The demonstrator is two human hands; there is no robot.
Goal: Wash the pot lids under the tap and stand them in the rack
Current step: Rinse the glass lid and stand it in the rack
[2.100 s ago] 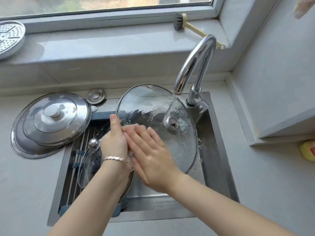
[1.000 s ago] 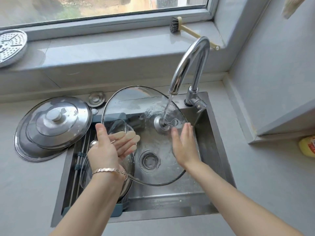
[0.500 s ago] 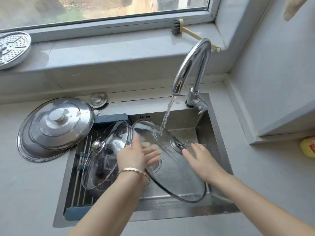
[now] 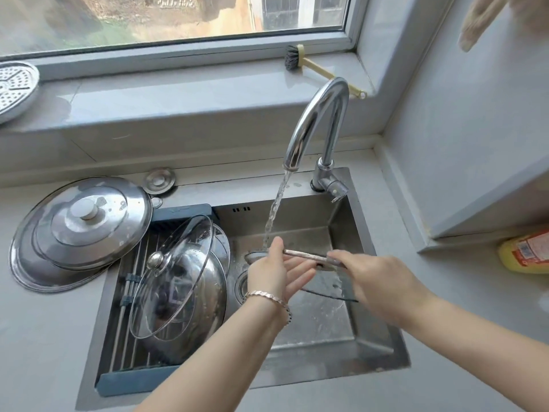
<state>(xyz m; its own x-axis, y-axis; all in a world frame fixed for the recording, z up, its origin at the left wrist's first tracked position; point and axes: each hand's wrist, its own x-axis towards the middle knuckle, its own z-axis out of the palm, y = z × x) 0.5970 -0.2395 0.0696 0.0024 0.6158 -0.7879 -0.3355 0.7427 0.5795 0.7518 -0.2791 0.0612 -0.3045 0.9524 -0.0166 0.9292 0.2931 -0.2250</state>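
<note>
A large glass pot lid (image 4: 303,256) is tilted edge-on over the sink (image 4: 383,349), its metal rim just right of the water running from the tap (image 4: 318,120). My left hand (image 4: 276,275) lies flat against the lid with straight fingers, at the foot of the stream. My right hand (image 4: 383,283) grips the rim on the right side. In the blue-framed rack (image 4: 133,379) in the sink's left half stand a smaller glass lid (image 4: 172,278) and a steel lid (image 4: 211,292) behind it.
Two stacked steel lids (image 4: 80,230) lie on the counter left of the sink, a small round metal cap (image 4: 159,180) behind them. On the window sill are a brush (image 4: 297,58) and a perforated steamer plate (image 4: 15,90). A yellow bottle (image 4: 525,254) stands at the right.
The large glass lid came down from upright under the tap and turned until it shows edge-on. My right hand moved from the lid's face to its rim; my left stayed flat on it.
</note>
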